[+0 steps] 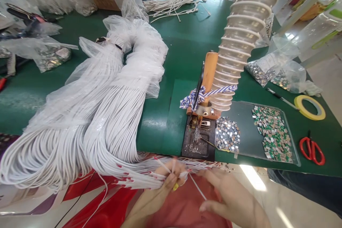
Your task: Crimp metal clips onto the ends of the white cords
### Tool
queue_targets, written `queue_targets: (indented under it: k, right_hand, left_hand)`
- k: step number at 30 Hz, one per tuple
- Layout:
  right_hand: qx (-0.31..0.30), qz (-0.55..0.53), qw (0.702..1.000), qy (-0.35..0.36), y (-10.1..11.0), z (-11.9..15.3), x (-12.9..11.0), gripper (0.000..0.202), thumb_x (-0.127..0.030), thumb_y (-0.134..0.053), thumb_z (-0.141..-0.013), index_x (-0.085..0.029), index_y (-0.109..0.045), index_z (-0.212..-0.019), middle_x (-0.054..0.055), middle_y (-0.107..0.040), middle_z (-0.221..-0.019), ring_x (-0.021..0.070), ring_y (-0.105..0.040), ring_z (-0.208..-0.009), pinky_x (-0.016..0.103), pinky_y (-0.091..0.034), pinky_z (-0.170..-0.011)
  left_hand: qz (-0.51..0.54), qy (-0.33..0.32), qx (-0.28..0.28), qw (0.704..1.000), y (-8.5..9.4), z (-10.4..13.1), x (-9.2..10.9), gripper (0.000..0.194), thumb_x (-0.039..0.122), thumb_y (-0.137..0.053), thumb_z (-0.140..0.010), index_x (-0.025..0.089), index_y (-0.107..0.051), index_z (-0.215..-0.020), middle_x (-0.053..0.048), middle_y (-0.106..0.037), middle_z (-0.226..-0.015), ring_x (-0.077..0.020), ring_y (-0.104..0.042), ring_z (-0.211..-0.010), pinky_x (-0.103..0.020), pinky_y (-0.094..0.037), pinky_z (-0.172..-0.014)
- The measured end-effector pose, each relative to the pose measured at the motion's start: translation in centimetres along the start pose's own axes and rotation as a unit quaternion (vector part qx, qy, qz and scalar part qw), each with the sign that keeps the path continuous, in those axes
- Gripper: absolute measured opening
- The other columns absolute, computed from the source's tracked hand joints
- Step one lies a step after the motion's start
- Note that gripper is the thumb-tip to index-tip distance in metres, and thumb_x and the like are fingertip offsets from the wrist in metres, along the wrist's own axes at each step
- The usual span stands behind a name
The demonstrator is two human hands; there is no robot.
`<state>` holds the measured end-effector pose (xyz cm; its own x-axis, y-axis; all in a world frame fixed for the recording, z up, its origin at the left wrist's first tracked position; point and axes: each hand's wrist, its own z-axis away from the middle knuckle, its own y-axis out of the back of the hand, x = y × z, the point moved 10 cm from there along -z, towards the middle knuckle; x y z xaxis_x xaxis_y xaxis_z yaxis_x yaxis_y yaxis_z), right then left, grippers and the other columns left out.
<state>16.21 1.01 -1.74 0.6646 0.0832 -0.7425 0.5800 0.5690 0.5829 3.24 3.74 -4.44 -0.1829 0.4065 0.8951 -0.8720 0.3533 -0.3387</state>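
Note:
My left hand (pixel 171 178) is closed around the end of a bundle of thin white cables (pixel 141 176) at the table's front edge. Several cable ends in the bundle show red tips, and a small yellow bit (pixel 175 186) shows at my left fingers. Just to the right, my right hand (pixel 229 194) has its thumb and fingers apart. A single white strand (pixel 197 187) slants from the bundle toward the right thumb; whether it touches the thumb is unclear. The thick cable coils (pixel 114 121), partly wrapped in clear plastic, lie to the left and hang over the edge.
A soldering stand (pixel 199 142) with a wooden handle (pixel 210 69) tied by striped cloth stands ahead, beside a ribbed hose (pixel 240 35). Right of it, a tray (pixel 247 139) holds small metal connectors. Red scissors (pixel 312 150), yellow tape (pixel 310 107) and bagged parts (pixel 259 73) lie farther right.

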Motion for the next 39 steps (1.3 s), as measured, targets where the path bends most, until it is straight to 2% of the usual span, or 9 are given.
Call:
queue_targets:
  k: [5,7,11,14,18,23,32,35,39]
  right_hand:
    - [-0.122,0.034,0.987,0.096,-3.9,0.6,-1.8,0.017,-0.012,-0.065,-0.085,-0.022,-0.073,-0.097,0.004,-0.076,-0.09,0.0214,-0.069,-0.086,0.026,-0.052,-0.076]
    - [-0.124,0.042,0.984,0.118,-4.0,0.5,-2.7,0.022,-0.005,-0.057,-0.087,-0.021,-0.072,-0.088,0.002,-0.075,-0.082,0.0187,-0.068,-0.079,0.024,-0.05,-0.071]
    - [-0.107,0.098,0.987,0.072,-3.7,-0.3,-1.9,0.018,-0.035,-0.075,-0.083,-0.021,-0.071,-0.094,0.003,-0.076,-0.084,0.0206,-0.068,-0.074,0.027,-0.046,-0.06]
    - [-0.142,0.149,0.966,0.156,-5.8,-0.1,-2.5,0.029,-0.046,-0.079,-0.078,-0.019,-0.07,-0.078,0.004,-0.076,-0.075,0.021,-0.068,-0.069,0.028,-0.044,-0.055]
    - [-0.036,0.134,0.955,0.262,-5.1,0.4,-4.2,0.041,-0.031,-0.056,-0.099,-0.02,-0.065,-0.061,0.002,-0.069,-0.059,0.0162,-0.062,-0.056,0.027,-0.044,-0.052]
    - [-0.01,0.049,0.951,0.304,-2.0,0.5,-6.5,0.051,-0.026,-0.028,-0.108,-0.021,-0.07,-0.08,0.002,-0.072,-0.067,0.015,-0.065,-0.065,0.022,-0.052,-0.059]
    - [0.146,-0.08,0.959,0.228,2.3,-0.5,-6.1,0.025,-0.023,-0.045,-0.103,-0.022,-0.068,-0.094,0.002,-0.073,-0.072,0.0146,-0.067,-0.063,0.021,-0.055,-0.06]
    - [0.208,-0.083,0.938,0.264,2.5,0.4,-6.1,0.014,-0.023,-0.054,-0.1,-0.022,-0.067,-0.101,0.002,-0.073,-0.071,0.0154,-0.064,-0.059,0.023,-0.052,-0.055]
    - [0.247,-0.118,0.932,0.237,3.4,0.3,-5.7,0.014,-0.023,-0.056,-0.099,-0.027,-0.068,-0.105,0.0,-0.071,-0.066,0.0158,-0.059,-0.053,0.025,-0.047,-0.049]
  left_hand:
    - [0.106,-0.062,0.019,0.992,0.5,0.0,1.2,0.04,0.056,-0.072,-0.081,0.021,-0.054,-0.088,0.011,-0.031,-0.053,-0.0054,-0.022,-0.046,-0.019,-0.021,-0.049]
    - [0.103,-0.051,0.027,0.993,0.8,0.2,0.7,0.029,0.045,-0.072,-0.086,0.017,-0.063,-0.086,0.01,-0.033,-0.051,-0.0044,-0.022,-0.044,-0.02,-0.018,-0.047]
    - [0.084,-0.006,0.022,0.996,1.6,0.6,-1.5,0.039,0.05,-0.064,-0.09,0.013,-0.073,-0.083,0.008,-0.034,-0.045,-0.0048,-0.024,-0.042,-0.02,-0.018,-0.044]
    - [0.072,-0.027,0.012,0.997,2.3,0.7,-1.9,0.044,0.052,-0.058,-0.093,0.012,-0.075,-0.09,0.007,-0.038,-0.043,-0.0052,-0.028,-0.039,-0.019,-0.023,-0.044]
    - [0.075,-0.065,-0.017,0.995,2.4,0.3,-0.5,0.035,0.046,-0.055,-0.097,0.017,-0.076,-0.102,0.001,-0.061,-0.052,-0.0048,-0.04,-0.036,-0.016,-0.028,-0.041]
    - [0.061,-0.087,-0.068,0.992,0.3,-0.5,1.5,0.03,0.042,-0.058,-0.096,0.023,-0.079,-0.104,-0.008,-0.075,-0.092,-0.0183,-0.074,-0.066,-0.029,-0.057,-0.064]
    - [-0.019,-0.012,-0.057,0.998,-0.1,-0.8,0.2,0.04,0.049,-0.054,-0.095,0.019,-0.079,-0.105,-0.014,-0.073,-0.114,-0.0277,-0.074,-0.095,-0.039,-0.058,-0.088]
    - [-0.09,0.017,-0.053,0.994,0.0,-0.7,-0.2,0.038,0.046,-0.053,-0.097,0.019,-0.08,-0.101,-0.013,-0.077,-0.102,-0.0284,-0.071,-0.098,-0.039,-0.054,-0.093]
    - [-0.162,-0.023,-0.137,0.977,-2.3,-0.3,0.4,0.04,0.047,-0.047,-0.098,0.023,-0.079,-0.09,-0.007,-0.075,-0.084,-0.0253,-0.068,-0.085,-0.033,-0.051,-0.083]
